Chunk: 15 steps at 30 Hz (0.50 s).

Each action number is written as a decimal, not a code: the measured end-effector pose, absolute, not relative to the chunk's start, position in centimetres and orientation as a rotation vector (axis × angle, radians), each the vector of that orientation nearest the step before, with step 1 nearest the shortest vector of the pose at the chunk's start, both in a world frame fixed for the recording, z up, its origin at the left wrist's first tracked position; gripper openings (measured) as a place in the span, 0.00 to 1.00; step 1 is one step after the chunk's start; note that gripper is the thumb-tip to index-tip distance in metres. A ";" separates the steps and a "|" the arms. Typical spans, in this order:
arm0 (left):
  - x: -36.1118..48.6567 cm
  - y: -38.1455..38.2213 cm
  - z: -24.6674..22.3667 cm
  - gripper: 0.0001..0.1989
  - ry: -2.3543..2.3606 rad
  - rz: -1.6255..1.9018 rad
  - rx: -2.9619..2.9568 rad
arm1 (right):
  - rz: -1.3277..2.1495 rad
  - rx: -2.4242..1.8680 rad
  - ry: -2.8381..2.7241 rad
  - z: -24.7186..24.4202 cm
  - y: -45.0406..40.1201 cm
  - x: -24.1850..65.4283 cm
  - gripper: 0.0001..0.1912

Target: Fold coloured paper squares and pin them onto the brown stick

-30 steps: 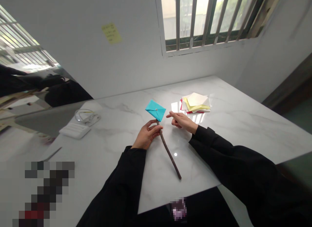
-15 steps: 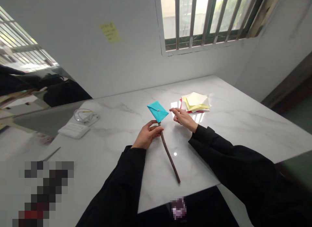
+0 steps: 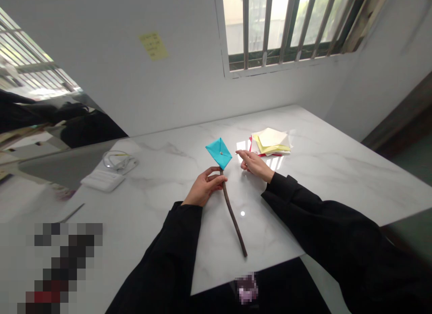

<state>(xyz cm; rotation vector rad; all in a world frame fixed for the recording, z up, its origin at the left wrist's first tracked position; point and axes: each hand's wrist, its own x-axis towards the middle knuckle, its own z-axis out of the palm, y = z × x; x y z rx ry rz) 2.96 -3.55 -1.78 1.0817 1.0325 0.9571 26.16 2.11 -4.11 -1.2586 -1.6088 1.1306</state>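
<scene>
A turquoise folded paper piece (image 3: 218, 148), roughly square with a small pin-like dot at its centre, sits at the top end of a thin brown stick (image 3: 233, 215). My left hand (image 3: 205, 186) grips the stick just below the paper, thumb and fingers pressed round it. To the right of the paper is my right hand (image 3: 253, 163), touching neither paper nor stick. Its index finger is stretched out toward the paper, while the other fingers are curled; nothing shows in it.
Behind my right hand lies a stack of cream, yellow and red paper (image 3: 272, 141) on the marble-patterned table (image 3: 162, 170). A white box-like object (image 3: 103, 180) and a coiled cable (image 3: 118, 160) are at the left. A barred window and a yellow note (image 3: 154, 46) are on the wall.
The turquoise paper has turned slightly, and its corners point in new directions. The stick's lower end has shifted a little to the left. Both hands have stayed nearly in place.
</scene>
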 end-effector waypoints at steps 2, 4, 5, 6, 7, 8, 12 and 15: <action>2.9 -3.6 -1.7 0.30 1.025 0.934 1.080 | 1.135 -1.239 -1.599 -3.9 2.1 26.2 0.39; 2.9 -3.6 -1.6 0.29 1.017 0.915 1.079 | 1.136 -1.231 -1.607 -3.8 2.0 26.3 0.40; 2.9 -3.6 -1.5 0.28 1.015 0.909 1.080 | 1.136 -1.240 -1.621 -3.7 2.0 26.4 0.41; 2.9 -3.6 -1.5 0.28 1.014 0.906 1.081 | 1.136 -1.259 -1.637 -3.7 2.0 26.5 0.43; 2.9 -3.7 -1.5 0.27 1.013 0.907 1.081 | 1.136 -1.285 -1.656 -3.6 2.0 26.6 0.45; 2.9 -3.7 -1.5 0.26 1.013 0.909 1.081 | 1.134 -1.310 -1.673 -3.6 2.0 26.6 0.46; 2.8 -3.6 -1.5 0.25 1.008 0.911 1.081 | 1.103 -1.329 -1.686 -3.7 2.1 26.7 0.47; 2.8 -3.6 -1.5 0.24 1.010 0.899 1.083 | 1.034 -1.295 -1.648 -3.8 2.3 26.7 0.44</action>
